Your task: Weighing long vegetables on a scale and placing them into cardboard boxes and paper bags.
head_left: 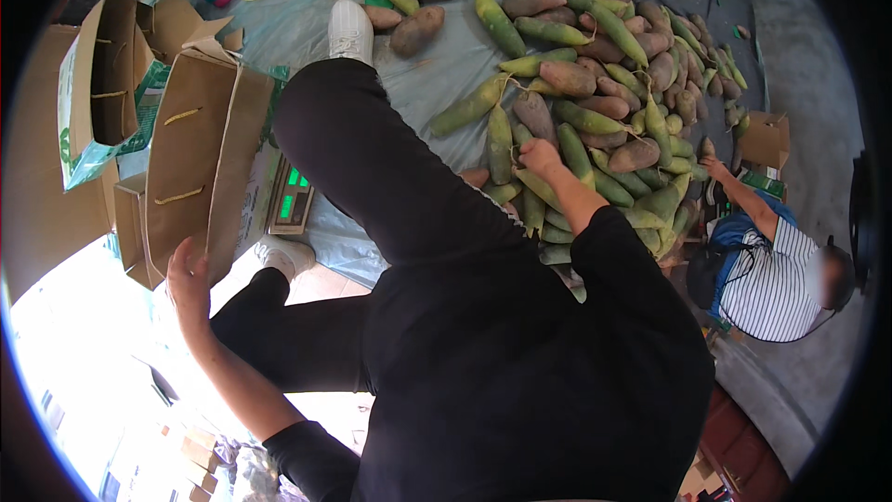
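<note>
My right hand [539, 158] reaches down into a big pile of long green radishes [576, 121], its fingers closed around one of them at the pile's near edge. My left hand [189, 279] is stretched out to the left and rests on the lower edge of a tall brown cardboard carton [190, 158] that stands open. My leg in black trousers [372, 158] stretches forward between the two, ending in a white shoe [350, 30].
Radishes and brownish-red roots lie on a grey tarp [437, 65]. A scale with a green display [290, 195] sits by the carton. More open cartons [102, 84] stand left. Another person in a striped shirt [771, 279] crouches right, reaching into the pile.
</note>
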Available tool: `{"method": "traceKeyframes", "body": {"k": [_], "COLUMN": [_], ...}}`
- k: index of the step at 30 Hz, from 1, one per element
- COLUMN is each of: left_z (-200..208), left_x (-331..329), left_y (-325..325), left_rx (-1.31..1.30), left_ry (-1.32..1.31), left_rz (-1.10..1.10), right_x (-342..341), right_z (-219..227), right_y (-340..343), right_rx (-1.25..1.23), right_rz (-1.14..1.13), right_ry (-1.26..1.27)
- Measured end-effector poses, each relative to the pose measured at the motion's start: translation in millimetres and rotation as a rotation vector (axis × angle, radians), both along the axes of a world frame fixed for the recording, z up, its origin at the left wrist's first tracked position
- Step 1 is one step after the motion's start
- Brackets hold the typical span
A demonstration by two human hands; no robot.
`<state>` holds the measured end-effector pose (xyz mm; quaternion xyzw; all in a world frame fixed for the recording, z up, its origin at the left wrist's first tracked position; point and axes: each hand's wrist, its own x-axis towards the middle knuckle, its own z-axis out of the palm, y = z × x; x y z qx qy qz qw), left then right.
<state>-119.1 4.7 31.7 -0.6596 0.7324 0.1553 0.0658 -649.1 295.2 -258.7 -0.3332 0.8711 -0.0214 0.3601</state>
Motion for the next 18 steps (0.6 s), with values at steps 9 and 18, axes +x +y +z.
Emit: {"method": "traceKeyframes", "body": {"k": [9,18], "left_z": [-6,-2], "left_x": [32,31], "left_y": [17,17], "left_rx": [0.064,0.103], "left_ry": [-0.182,-0.25], "left_rz": [0.014,0.05], "right_x": [26,63], "right_z": [2,22], "right_y": [-11,-17], "right_rx": [0.263,0.484], "right_rz": [0.126,0.305], "right_ry": [-0.002,0.188]}}
